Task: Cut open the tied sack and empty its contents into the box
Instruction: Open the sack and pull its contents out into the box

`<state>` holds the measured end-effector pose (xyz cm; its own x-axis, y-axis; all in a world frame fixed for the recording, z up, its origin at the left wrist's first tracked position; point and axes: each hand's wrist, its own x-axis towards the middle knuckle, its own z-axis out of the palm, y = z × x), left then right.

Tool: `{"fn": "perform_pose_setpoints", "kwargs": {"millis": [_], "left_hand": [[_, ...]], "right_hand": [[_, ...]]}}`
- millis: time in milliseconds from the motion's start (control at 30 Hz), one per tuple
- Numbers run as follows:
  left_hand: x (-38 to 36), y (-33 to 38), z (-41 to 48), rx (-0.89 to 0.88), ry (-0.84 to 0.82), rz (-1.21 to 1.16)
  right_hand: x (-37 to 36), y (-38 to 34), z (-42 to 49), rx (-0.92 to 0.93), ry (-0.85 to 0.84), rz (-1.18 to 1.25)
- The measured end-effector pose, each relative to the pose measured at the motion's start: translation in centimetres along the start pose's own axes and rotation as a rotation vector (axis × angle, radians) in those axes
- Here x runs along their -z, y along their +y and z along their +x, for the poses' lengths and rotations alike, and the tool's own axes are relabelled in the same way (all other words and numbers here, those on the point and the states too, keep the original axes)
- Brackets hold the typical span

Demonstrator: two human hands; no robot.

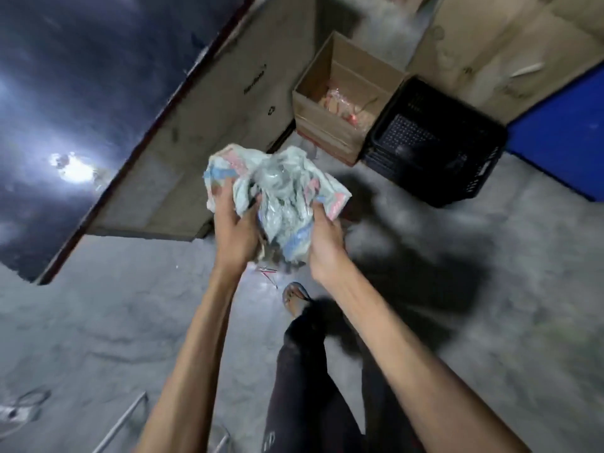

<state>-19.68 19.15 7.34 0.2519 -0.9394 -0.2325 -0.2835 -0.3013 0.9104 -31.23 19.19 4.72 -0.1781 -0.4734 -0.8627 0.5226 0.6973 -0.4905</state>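
Note:
A crumpled pale sack point(277, 188) with pink and blue print is bunched up in front of me, above the concrete floor. My left hand point(236, 230) grips its left side and my right hand point(327, 243) grips its right side. An open cardboard box point(323, 125) stands on the floor beyond the sack, with clear-wrapped packets point(340, 103) lying inside it. No cutting tool is visible. A bit of red and white string point(268, 273) lies on the floor below the sack.
A black plastic crate point(434, 145) stands right of the box, with a blue bin point(562, 138) beyond it. Large flat cardboard point(202, 125) leans at the left against a dark surface. My leg and sandalled foot point(295, 299) are below the hands.

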Motion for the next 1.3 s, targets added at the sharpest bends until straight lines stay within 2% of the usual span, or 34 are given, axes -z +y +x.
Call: {"fn": "perform_pose_setpoints", "kwargs": {"millis": [100, 200, 300, 467, 633, 900, 1033, 1167, 1300], "left_hand": [[1.4, 5.3, -0.4, -0.095, 0.017, -0.112], [0.9, 9.9, -1.5, -0.168, -0.035, -0.206], [-1.5, 14.3, -3.7, -0.219, -0.096, -0.289], [-8.1, 16.7, -6.8, -0.237, -0.238, -0.348], [-16.6, 16.4, -8.1, -0.141, -0.347, -0.261], [-33.5, 14.4, -9.1, 0.009, -0.371, -0.186], [-40.2, 12.1, -9.1, 0.116, -0.380, -0.100], [-45.0, 10.2, -5.9, 0.163, -0.375, -0.120], [-49.5, 9.1, 0.4, 0.207, -0.306, -0.168]], "right_hand": [[-0.8, -3.8, -4.3, 0.135, -0.022, -0.042], [0.8, -8.2, -8.0, 0.356, -0.052, -0.081], [4.6, -11.9, -10.9, 0.511, 0.018, -0.046], [12.7, -15.3, -13.4, 0.454, 0.084, 0.051], [20.5, -17.4, -10.7, 0.413, 0.077, 0.187], [33.0, -21.9, -0.5, 0.327, 0.166, 0.130], [39.1, -23.3, 4.2, 0.168, 0.206, 0.008], [42.2, -27.1, 10.6, 0.238, 0.302, -0.048], [41.5, -31.9, 17.9, 0.352, 0.183, -0.084]]}}
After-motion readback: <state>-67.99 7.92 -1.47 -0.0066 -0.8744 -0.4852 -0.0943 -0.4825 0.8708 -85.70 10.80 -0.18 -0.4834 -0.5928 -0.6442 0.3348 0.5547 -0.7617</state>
